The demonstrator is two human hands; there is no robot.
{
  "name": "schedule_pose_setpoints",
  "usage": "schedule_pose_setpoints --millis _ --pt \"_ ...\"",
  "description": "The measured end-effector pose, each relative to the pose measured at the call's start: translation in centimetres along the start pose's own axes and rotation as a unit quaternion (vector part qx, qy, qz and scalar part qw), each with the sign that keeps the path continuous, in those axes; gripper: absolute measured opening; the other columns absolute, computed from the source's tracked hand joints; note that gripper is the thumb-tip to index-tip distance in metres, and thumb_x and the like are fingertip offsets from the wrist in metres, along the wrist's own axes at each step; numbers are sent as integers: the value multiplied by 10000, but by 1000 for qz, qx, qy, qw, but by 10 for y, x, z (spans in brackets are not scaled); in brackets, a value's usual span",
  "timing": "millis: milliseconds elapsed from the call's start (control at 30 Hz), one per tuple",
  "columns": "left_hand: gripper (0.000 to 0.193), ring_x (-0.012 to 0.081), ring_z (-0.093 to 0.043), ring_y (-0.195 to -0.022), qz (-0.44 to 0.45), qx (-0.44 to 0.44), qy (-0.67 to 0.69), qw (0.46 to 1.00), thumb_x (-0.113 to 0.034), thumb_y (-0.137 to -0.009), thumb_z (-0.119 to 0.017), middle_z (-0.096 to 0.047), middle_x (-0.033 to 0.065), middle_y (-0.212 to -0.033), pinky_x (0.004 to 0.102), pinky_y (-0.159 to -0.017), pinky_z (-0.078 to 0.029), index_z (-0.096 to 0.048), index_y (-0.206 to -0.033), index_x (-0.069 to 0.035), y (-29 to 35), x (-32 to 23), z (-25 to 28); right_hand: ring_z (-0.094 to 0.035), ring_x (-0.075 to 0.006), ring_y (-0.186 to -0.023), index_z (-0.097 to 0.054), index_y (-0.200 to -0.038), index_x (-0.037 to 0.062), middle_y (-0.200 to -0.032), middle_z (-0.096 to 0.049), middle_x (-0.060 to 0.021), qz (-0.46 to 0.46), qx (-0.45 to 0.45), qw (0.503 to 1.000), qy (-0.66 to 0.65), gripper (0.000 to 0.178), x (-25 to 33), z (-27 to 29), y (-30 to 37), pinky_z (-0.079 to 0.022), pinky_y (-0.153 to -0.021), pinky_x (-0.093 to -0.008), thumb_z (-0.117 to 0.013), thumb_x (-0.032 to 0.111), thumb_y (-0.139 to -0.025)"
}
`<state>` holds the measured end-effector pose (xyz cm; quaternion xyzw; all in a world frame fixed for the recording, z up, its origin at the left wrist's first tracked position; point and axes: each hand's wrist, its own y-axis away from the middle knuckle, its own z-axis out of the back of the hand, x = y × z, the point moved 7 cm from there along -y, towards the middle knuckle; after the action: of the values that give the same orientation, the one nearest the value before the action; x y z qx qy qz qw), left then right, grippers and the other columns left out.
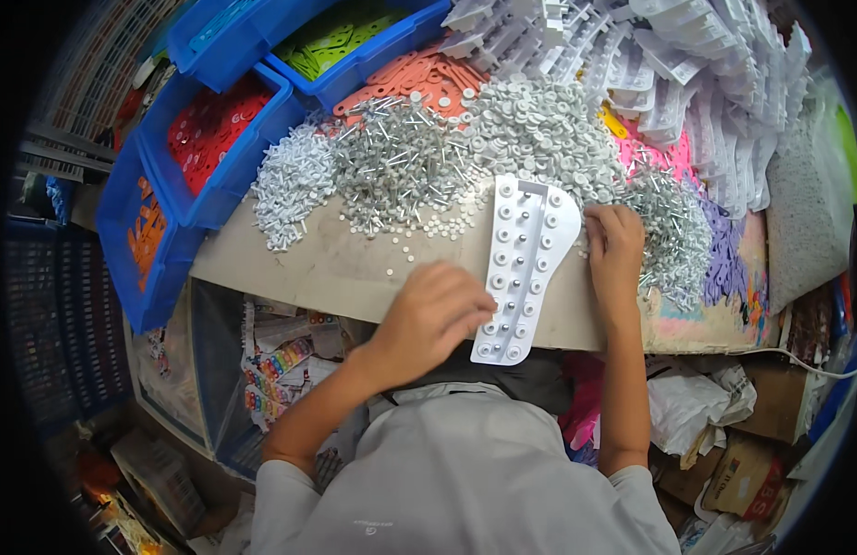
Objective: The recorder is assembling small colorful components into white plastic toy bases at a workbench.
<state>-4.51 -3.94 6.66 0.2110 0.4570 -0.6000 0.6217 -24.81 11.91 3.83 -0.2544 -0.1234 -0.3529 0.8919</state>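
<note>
Fingers of the left hand (436,310) bend close together at the lower left edge of a white foot-shaped plate (528,268); the right hand (618,248) curls just beside its right side. Whether either grips anything, I cannot tell. Blue bins (179,282) hold orange pieces (146,231), red pieces (211,139) and green pieces (341,44). Tabletop (345,268) stretches left of the plate, whose lower end reaches the front edge.

On the tabletop (294,273) before you, the plate (564,222) lies with its near end at the edge, between your left hand (438,310) and right hand (618,254). Behind it is the washer pile (539,120); left of that, the rivet pile (401,153), then the peg pile (294,180). Bins (193,211) stand farther left. Right of your right hand lies another rivet heap (673,231), with stacked parts (715,69) behind it and a sack (808,203) at far right.
</note>
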Motion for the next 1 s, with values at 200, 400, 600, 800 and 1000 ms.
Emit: schedule_pose_setpoints --millis 200,400,600,800,1000 --pt "103 231 -595 -846 50 26 45 997 -50 -814 -756 -654 41 -874 356 -818 -441 -732 -913 -59 41 -1 -21 -568 -309 -948 -651 -969 24 -936 -628 -106 15 14 1000 -10 121 -3 -5 -3 -437 -865 -410 -663 13 -849" --pt "79 229 -593 -835 71 5 28 997 -65 -827 -752 -643 42 -860 354 -811 -432 -724 -901 -58 51 5 -36 -567 -288 -960 -630 -924 25 -925 -632 -103 -20 48 998 -34 100 -1 -8 -3 -429 -878 -399 -670 9 -834" --pt "88 244 -593 -798 98 -10 38 994 -72 -827 -751 -619 51 -833 364 -798 -427 -699 -895 -56 50 7 -39 -589 -240 -848 -594 -887 18 -870 -614 -103 -59 36 995 -74 72 -11 -10 2 -449 -790 -343 -634 -10 -835" --pt "137 231 -595 -785 -31 -25 -60 997 -97 -781 -785 -617 30 -839 367 -721 -438 -698 -884 -73 52 -8 -37 -558 -194 -822 -592 -887 -3 -847 -581 -76 -134 -27 968 -208 51 24 40 39 -445 -797 -313 -599 -22 -840" --pt "141 235 -581 -758 -53 -42 -66 996 -101 -774 -793 -597 27 -810 364 -708 -432 -689 -867 -76 47 -8 -35 -596 -251 -886 -670 -884 -2 -904 -674 -93 -39 226 926 -299 101 85 27 88 -466 -805 -344 -686 -46 -794"
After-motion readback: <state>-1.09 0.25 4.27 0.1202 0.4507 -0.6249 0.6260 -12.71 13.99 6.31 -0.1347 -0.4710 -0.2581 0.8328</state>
